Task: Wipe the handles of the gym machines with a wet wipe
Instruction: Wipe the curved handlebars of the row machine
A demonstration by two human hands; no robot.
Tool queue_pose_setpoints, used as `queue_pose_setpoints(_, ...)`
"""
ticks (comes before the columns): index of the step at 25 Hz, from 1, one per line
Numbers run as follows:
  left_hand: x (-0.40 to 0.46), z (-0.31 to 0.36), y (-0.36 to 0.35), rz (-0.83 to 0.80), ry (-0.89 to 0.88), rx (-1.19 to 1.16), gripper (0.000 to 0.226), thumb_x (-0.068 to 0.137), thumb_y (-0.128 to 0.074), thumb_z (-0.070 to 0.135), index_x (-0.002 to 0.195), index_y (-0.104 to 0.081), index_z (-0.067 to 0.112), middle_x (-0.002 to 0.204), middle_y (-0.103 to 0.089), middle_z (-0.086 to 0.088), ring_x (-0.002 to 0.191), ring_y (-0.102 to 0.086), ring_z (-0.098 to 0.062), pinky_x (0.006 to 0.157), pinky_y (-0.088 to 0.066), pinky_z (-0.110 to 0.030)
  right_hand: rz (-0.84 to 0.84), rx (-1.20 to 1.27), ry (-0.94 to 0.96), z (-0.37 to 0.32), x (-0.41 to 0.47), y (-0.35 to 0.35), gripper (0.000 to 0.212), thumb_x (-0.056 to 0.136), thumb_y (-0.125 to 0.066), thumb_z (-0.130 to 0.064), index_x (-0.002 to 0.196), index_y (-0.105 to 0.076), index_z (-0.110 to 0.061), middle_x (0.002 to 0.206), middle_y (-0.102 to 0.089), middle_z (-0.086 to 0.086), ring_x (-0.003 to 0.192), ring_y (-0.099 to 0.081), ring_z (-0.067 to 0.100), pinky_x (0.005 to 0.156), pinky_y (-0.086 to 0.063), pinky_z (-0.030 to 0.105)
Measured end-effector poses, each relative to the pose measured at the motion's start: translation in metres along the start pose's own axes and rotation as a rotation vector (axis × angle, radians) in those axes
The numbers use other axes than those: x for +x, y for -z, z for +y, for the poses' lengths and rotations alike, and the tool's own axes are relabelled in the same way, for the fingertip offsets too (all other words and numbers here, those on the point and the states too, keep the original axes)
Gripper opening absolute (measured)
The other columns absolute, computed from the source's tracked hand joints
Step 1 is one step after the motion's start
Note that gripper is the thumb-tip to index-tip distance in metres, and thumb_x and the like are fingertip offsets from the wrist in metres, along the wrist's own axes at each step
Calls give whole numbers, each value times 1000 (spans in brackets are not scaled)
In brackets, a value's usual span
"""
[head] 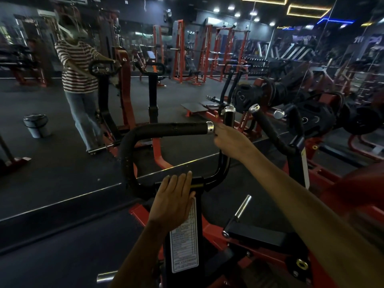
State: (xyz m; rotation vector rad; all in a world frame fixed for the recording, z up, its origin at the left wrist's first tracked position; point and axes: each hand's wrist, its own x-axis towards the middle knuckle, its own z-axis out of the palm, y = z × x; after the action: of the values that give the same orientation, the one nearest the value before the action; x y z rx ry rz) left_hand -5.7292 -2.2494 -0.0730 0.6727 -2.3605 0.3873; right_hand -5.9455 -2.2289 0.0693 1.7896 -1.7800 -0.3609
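Wiping looks to be at the tip of the black foam-padded horizontal handle (170,129) — the right hand (232,142) is curled at its silver metal end cap (210,128), fingers hidden, so whether it pinches a wet wipe cannot be told; no wipe shows. Below and nearer the body, the left hand (173,201) lies flat, fingers together, on the black upright post (187,235). Next — probably the upright black grip (228,118) just beyond the right hand.

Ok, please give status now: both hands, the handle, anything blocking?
Left hand flat on machine post. Right hand closed at chrome end cap of horizontal handle; wipe not visible. Nothing blocking.
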Motion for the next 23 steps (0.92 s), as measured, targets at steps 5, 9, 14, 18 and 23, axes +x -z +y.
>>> queue_pose_setpoints(5,-1,0,-2,-20,-2,17,53,98,-30,33,134,-49,-2,122,-61,-17,105,-59,-31,94,-48,-48,-4,9,27,-20,-14,0,20,85,-56,-1,102,-66,-1,114,-57,14,111,-48,24,91,-46,32)
queue_pose_setpoints(9,-1,-1,0,-27,-1,14,54,98,-29,33,133,-49,-2,122,-60,-17,105,-59,-31,95,-47,-47,-11,46,70,-41,-33,0,20,87,-53,-3,104,-63,-2,113,-56,13,109,-47,24,92,-44,31)
queue_pose_setpoints(14,-3,3,1,-17,-1,31,54,100,-26,32,133,-49,-3,119,-60,-17,103,-56,-30,97,-44,-45,-53,235,73,-65,-54,-5,17,90,-51,-7,103,-62,-4,115,-55,12,112,-47,22,97,-43,30)
queue_pose_setpoints(18,-11,6,1,-47,27,52,59,103,-12,33,137,-45,-2,127,-58,-20,114,-55,-35,107,-32,-46,10,523,-65,-75,-62,-10,14,88,-54,-7,99,-63,-4,112,-55,10,108,-50,18,95,-47,32)
queue_pose_setpoints(23,-14,10,2,-70,76,2,58,104,-10,33,139,-41,-2,134,-53,-22,122,-53,-37,110,-26,-47,312,973,-232,-91,-76,-27,22,87,-52,2,103,-67,-2,103,-60,10,92,-58,12,86,-51,28)
